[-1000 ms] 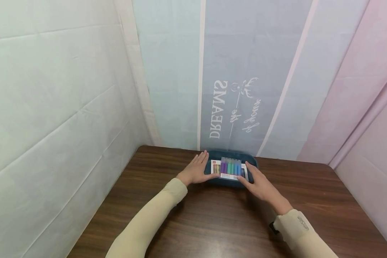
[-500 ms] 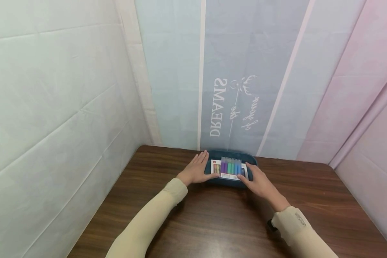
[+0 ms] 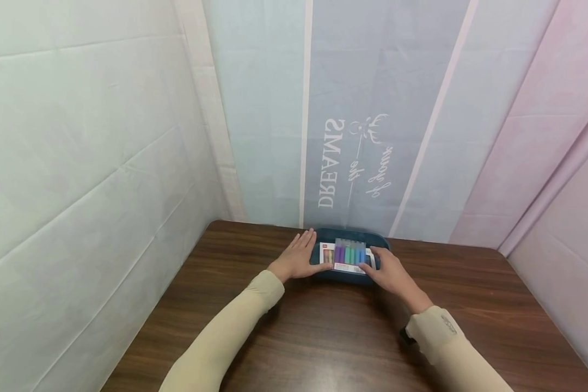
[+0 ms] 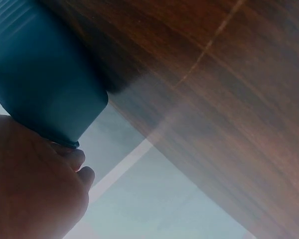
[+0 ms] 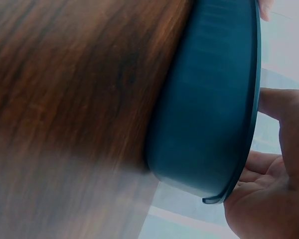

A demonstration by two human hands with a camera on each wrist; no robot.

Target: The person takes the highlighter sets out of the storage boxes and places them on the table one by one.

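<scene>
A dark teal tray stands at the table's far edge, and on it lies a pack of coloured markers. My left hand lies against the tray's left end with straight fingers, its thumb reaching toward the pack. My right hand covers the tray's right end. In the right wrist view the thumb of the right hand lies over the rim of the tray. In the left wrist view the left hand sits against the end of the tray.
The dark wooden table is hemmed in by fabric walls: a white one on the left, a pink one on the right, and a backdrop with lettering right behind the tray.
My right hand has slid left and inward, settling over the tray's right end. The left hand, the tray and the marker pack have stayed where they were.
</scene>
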